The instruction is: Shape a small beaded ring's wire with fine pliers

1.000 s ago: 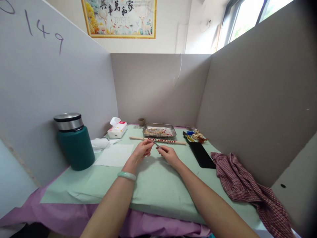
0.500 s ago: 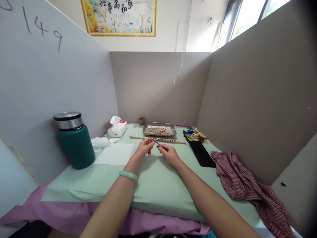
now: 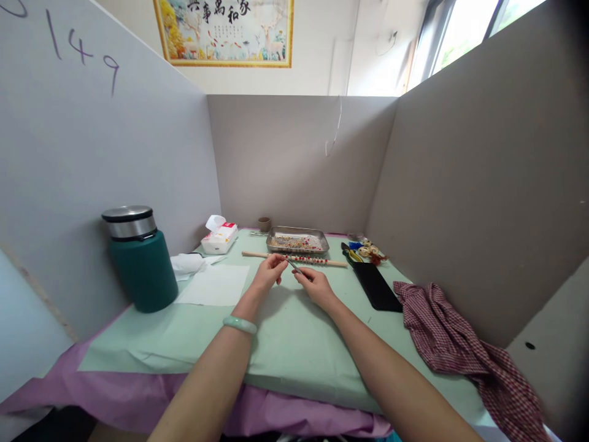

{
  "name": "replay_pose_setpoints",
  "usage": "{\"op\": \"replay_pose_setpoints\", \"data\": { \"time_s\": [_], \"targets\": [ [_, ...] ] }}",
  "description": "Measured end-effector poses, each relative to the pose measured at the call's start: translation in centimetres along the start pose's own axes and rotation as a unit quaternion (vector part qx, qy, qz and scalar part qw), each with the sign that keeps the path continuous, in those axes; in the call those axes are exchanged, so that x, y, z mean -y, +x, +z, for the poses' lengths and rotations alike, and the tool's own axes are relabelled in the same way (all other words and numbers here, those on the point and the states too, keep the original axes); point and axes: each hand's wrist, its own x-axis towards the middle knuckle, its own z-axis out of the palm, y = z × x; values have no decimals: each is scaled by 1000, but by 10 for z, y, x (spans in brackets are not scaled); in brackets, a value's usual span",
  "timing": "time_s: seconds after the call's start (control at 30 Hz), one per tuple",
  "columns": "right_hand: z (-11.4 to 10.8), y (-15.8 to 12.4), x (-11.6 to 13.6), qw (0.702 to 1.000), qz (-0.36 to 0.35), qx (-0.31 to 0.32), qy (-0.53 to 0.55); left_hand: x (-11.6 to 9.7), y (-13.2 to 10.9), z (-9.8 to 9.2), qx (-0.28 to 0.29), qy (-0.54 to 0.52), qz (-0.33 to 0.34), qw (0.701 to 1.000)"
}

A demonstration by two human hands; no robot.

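Note:
My right hand (image 3: 313, 285) is closed around a pair of slim metal tweezers (image 3: 295, 266), their tip pointing up and left toward my other hand. My left hand (image 3: 270, 271), with a green bangle on the wrist, has its fingertips pinched together at that tip. Whatever small piece sits between those fingers is too tiny to make out. Just behind both hands lies a wooden stick (image 3: 338, 264) with red and pale beads along its middle. Beyond it stands a metal tray (image 3: 299, 231) holding many small loose beads.
A green flask (image 3: 142, 270), tissue pack (image 3: 219, 238) and white paper (image 3: 214, 285) stand on the left. To the right are yellow-handled pliers (image 3: 353, 255), a black flat pad (image 3: 377, 286) and a checked cloth (image 3: 442, 331). A small brown cup (image 3: 264, 224) is at the back.
The whole view has shifted very slightly. Both hands keep almost the same pose, with the tweezers still at the left fingertips.

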Motion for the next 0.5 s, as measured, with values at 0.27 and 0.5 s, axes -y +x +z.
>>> {"op": "replay_pose_setpoints", "data": {
  "time_s": [0.27, 0.5],
  "targets": [
    [1, 0, 1, 1000, -4, 2, -3, 2, 1, 0, 5, -10, 6, 1000],
    [3, -1, 2, 1000, -1, -8, -6, 6, 2, 0, -11, 0, 12, 1000]
  ]
}}
